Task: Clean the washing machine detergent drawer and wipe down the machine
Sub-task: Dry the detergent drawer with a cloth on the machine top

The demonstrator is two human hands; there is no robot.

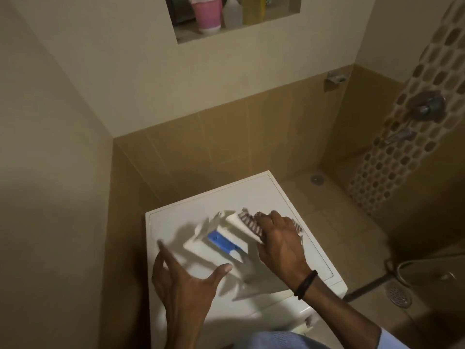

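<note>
Detergent drawer (201,244), a white plastic tray with a blue insert (224,241) set into it, lies on the flat top of the white washing machine (276,197), toward its near half and between the two hands. Nearest is the left hand (186,283), wide open with fingers spread and thumb stretched toward the drawer's near edge; it holds nothing, and motion blur hides whether the thumb touches the plastic. Just beyond it the drawer is blurred too, but judging by the blue insert its long axis runs from far left to near right, so its long near side faces the left hand and its long far side faces the right. On that far right side the right hand (279,243), a black band (305,283) on its wrist, has its fingers curled over a brown-and-white striped cloth (247,220) and presses it against the drawer's wall. The right hand is thus already on the drawer, while the left seems placed to steady it from the opposite side. Farther off, a wall niche holds a pink plastic cup (207,13).
</note>
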